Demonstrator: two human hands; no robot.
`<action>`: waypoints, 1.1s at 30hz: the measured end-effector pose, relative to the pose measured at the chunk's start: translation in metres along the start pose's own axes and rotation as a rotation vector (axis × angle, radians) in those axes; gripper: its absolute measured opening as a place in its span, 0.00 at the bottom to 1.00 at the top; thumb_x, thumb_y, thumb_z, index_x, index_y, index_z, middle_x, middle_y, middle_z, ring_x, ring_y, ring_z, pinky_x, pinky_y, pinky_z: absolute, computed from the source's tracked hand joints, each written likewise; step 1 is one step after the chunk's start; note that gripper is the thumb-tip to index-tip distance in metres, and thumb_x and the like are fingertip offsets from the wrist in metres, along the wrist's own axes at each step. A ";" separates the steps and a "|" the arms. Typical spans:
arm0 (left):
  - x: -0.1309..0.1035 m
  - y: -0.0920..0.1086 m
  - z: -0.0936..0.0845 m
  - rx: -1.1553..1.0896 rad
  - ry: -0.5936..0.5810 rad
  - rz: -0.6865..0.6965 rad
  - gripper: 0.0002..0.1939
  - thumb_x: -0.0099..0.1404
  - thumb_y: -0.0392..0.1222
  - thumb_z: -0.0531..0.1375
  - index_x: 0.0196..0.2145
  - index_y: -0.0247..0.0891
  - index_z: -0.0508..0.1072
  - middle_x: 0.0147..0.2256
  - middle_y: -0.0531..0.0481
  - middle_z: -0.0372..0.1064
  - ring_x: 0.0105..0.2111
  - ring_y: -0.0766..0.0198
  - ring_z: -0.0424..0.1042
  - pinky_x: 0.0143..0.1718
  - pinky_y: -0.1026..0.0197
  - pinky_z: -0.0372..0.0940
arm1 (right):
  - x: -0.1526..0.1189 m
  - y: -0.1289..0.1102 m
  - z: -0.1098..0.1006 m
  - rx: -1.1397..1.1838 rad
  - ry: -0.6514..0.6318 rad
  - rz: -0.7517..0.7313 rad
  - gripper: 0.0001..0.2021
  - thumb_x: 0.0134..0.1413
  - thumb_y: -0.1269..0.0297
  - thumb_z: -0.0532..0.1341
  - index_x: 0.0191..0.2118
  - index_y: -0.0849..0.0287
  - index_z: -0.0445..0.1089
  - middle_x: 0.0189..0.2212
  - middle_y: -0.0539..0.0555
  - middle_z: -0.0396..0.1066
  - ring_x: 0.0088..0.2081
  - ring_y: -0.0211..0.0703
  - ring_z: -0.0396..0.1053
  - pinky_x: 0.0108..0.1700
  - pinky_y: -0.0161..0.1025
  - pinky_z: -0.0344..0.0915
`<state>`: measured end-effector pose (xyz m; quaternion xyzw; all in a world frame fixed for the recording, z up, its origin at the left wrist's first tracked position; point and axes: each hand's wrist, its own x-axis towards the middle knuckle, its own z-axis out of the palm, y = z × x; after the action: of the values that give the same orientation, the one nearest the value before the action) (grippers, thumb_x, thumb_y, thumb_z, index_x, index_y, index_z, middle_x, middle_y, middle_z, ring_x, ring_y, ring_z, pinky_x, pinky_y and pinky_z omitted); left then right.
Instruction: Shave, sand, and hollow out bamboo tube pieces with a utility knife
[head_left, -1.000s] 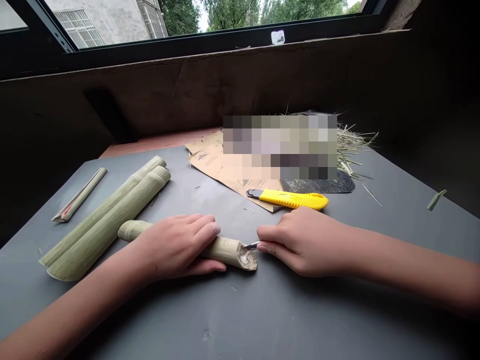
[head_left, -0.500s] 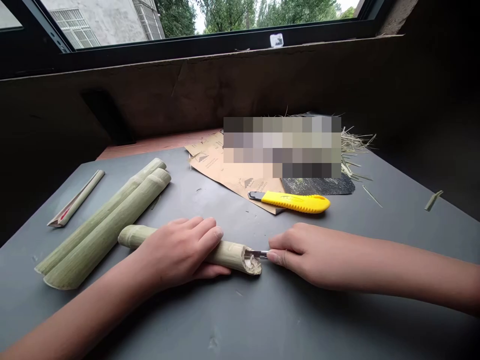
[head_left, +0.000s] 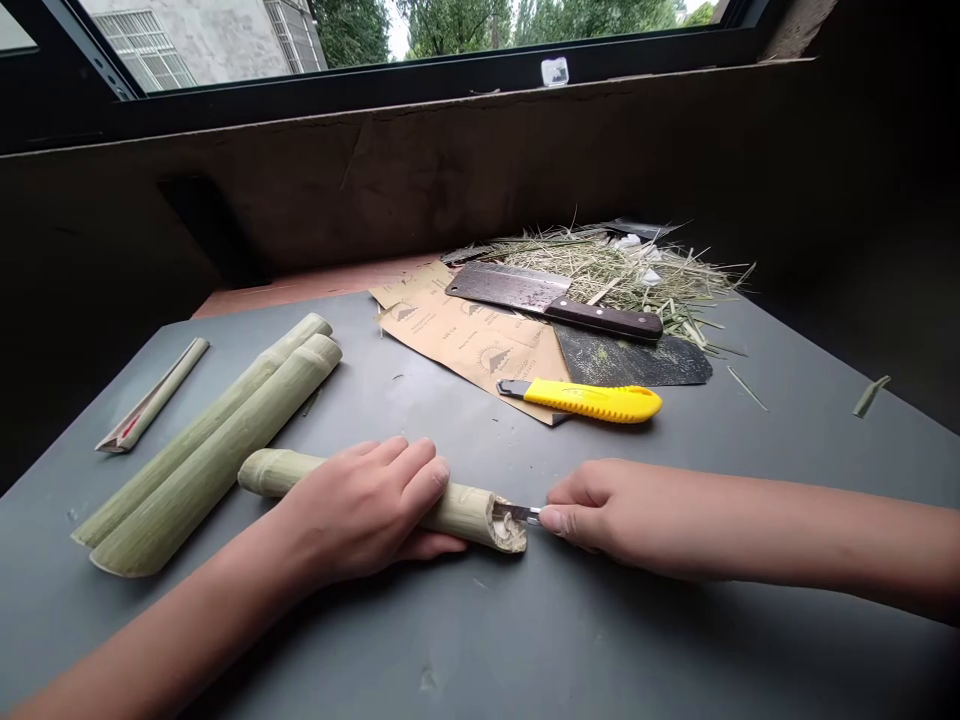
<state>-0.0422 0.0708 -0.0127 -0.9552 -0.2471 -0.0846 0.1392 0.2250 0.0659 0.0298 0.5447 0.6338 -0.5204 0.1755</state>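
My left hand [head_left: 375, 510] is closed around a pale green bamboo piece [head_left: 465, 512] and presses it to the grey tabletop. A node shows at the bamboo's left end; its right end is open, with a rough, pale, crumbly edge. In my right hand [head_left: 600, 508] is a slim metal-bladed tool [head_left: 525, 514], pinched between thumb and fingers. Its tip reaches into the bamboo's open end, and its handle is hidden in my hand. Just beyond my hands lies a yellow utility knife [head_left: 596, 400], partly on brown sandpaper sheets [head_left: 480, 345].
Two longer split bamboo pieces [head_left: 225, 450] lie side by side at left, near a folded paper strip [head_left: 154, 395]. A cleaver [head_left: 555, 298] rests across the sandpaper, before a heap of thin bamboo shavings [head_left: 600, 255]. A window ledge [head_left: 405, 112] runs along the back.
My right hand has shifted slightly right and down, with the tool's tip still inside the bamboo end. My left hand keeps its hold. The cleaver area, blurred by pixels before, now shows clearly.
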 end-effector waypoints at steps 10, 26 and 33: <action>0.000 -0.004 -0.005 -0.010 0.035 0.175 0.21 0.75 0.55 0.46 0.36 0.36 0.67 0.30 0.49 0.67 0.25 0.61 0.64 0.26 0.58 0.58 | -0.008 -0.015 0.000 -0.086 -0.048 -0.106 0.18 0.65 0.51 0.51 0.29 0.56 0.65 0.23 0.47 0.62 0.23 0.36 0.55 0.23 0.35 0.51; 0.006 0.007 -0.008 -0.013 0.006 0.124 0.24 0.75 0.58 0.44 0.33 0.38 0.66 0.28 0.51 0.67 0.24 0.62 0.66 0.24 0.59 0.57 | -0.015 0.011 0.017 0.036 -0.040 -0.077 0.21 0.64 0.43 0.49 0.30 0.55 0.61 0.22 0.45 0.58 0.22 0.36 0.52 0.21 0.36 0.49; 0.008 0.007 -0.008 -0.031 -0.013 0.136 0.23 0.75 0.57 0.43 0.32 0.39 0.65 0.28 0.51 0.67 0.23 0.63 0.65 0.24 0.60 0.57 | -0.014 0.017 0.019 0.062 -0.004 -0.120 0.21 0.62 0.43 0.52 0.27 0.56 0.58 0.21 0.46 0.56 0.21 0.35 0.50 0.22 0.35 0.47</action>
<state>-0.0328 0.0658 -0.0047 -0.9724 -0.1811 -0.0725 0.1280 0.2379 0.0407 0.0253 0.5100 0.6485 -0.5504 0.1283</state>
